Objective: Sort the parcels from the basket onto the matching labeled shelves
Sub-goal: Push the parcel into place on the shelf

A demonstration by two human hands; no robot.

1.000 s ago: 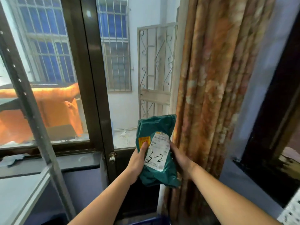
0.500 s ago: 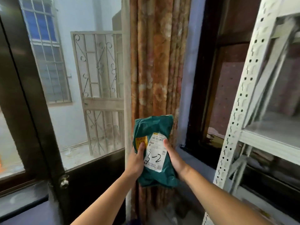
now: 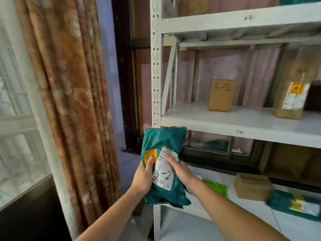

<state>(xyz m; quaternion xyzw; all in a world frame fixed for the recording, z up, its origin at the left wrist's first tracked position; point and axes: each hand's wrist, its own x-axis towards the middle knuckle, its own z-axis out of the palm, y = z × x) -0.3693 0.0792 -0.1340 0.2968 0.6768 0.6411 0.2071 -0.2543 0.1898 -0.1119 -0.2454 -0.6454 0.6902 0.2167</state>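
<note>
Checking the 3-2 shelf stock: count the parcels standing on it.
2 on the 3-2 shelf: a brown box marked 3-2 mid-shelf, and a wrapped box to its right. More may sit beyond the frame's right edge.

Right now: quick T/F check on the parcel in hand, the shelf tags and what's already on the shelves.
1. Both hands hold the green parcel. True: left hand and right hand grip it.
2. Its white label reads 4-1. False: it reads 3-2.
3. The middle shelf edge is tagged 3-2. True.
4. The cardboard box on that shelf is marked 3-2. True.
5. The parcel already lies on the shelf. False: it is held in front of the rack, below that shelf's edge.
6. The shelf below is bare. False: it holds a small brown box and other parcels.
</note>
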